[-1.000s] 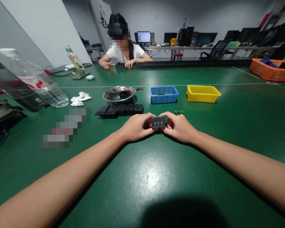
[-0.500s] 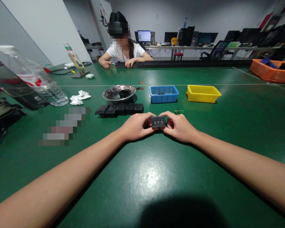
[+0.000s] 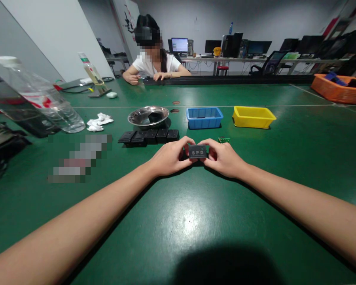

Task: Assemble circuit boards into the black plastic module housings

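In the head view, pinches black SPD box (image 3: 197, 151) by its side edges — left hand (image 3: 169, 159) closed on one end, right hand (image 3: 225, 160) on the other. Shows broad tabletop (image 3: 192, 202) nearside of the box; beyond it, black housings (image 3: 150, 136) leftward, circuit board (image 3: 224, 140) rightward.

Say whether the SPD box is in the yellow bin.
No: the left hand and right hand hold the SPD box between them, outside the yellow bin.
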Demonstrator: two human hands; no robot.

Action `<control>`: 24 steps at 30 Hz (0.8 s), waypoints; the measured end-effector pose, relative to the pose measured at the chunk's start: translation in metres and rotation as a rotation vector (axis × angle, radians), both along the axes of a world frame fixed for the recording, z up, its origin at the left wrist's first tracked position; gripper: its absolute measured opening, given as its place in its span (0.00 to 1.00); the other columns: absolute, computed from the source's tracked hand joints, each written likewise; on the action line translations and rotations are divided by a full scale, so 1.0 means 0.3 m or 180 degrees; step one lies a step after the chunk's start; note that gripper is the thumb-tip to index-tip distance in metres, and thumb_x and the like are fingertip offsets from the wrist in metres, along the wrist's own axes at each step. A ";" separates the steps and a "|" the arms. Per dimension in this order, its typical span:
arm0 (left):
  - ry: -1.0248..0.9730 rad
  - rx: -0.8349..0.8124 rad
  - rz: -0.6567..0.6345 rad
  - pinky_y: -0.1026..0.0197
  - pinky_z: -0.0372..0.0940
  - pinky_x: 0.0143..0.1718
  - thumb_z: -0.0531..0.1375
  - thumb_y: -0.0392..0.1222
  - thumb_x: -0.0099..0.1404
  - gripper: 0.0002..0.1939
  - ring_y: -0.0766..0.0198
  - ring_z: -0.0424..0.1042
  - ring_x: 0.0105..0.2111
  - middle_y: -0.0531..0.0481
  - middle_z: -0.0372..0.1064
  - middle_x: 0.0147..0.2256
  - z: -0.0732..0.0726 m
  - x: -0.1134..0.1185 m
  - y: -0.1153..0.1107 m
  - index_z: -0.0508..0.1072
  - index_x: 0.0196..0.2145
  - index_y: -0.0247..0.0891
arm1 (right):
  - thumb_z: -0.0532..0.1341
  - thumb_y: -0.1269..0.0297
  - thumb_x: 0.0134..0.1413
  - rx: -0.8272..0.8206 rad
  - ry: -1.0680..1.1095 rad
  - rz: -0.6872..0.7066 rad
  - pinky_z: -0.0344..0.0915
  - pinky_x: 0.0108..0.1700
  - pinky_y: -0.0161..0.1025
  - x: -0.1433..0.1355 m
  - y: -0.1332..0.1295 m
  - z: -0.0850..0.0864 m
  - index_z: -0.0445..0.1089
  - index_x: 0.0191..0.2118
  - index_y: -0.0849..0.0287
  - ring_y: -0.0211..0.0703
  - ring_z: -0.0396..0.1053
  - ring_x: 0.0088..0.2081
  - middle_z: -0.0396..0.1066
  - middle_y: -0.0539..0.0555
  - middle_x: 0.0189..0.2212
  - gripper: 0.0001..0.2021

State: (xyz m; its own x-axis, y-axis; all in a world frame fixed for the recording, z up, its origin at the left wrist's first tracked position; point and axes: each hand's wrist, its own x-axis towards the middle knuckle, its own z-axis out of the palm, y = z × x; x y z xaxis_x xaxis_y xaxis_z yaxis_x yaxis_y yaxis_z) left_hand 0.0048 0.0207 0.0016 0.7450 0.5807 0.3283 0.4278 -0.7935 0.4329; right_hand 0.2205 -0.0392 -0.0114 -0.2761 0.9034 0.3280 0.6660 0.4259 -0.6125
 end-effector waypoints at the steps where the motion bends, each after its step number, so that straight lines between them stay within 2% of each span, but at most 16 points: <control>1: -0.0005 -0.0005 0.0010 0.64 0.60 0.30 0.62 0.50 0.63 0.18 0.64 0.71 0.29 0.53 0.72 0.32 -0.001 0.000 0.000 0.68 0.47 0.39 | 0.63 0.73 0.50 -0.0002 0.0015 0.0004 0.55 0.30 0.32 0.000 0.000 0.000 0.72 0.50 0.60 0.35 0.63 0.22 0.64 0.42 0.19 0.19; 6: -0.0023 -0.0006 0.0010 0.64 0.60 0.31 0.62 0.49 0.63 0.18 0.64 0.71 0.28 0.53 0.72 0.33 -0.002 -0.001 0.002 0.67 0.47 0.39 | 0.63 0.73 0.49 -0.0012 0.0047 0.0030 0.55 0.29 0.32 0.001 -0.003 0.006 0.71 0.50 0.61 0.34 0.60 0.21 0.63 0.41 0.19 0.20; 24: -0.0057 -0.0040 0.0006 0.64 0.60 0.31 0.63 0.46 0.62 0.17 0.64 0.70 0.29 0.53 0.71 0.34 -0.002 0.000 0.000 0.67 0.46 0.39 | 0.63 0.72 0.51 -0.0026 0.0042 0.0005 0.55 0.29 0.32 0.002 -0.003 0.003 0.70 0.51 0.60 0.35 0.62 0.21 0.64 0.41 0.19 0.19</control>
State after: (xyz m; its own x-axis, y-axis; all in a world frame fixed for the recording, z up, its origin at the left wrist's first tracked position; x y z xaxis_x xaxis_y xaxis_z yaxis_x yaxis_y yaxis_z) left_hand 0.0047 0.0207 0.0009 0.7380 0.5862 0.3343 0.4213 -0.7872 0.4504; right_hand 0.2211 -0.0400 -0.0106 -0.2732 0.9056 0.3244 0.6571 0.4220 -0.6246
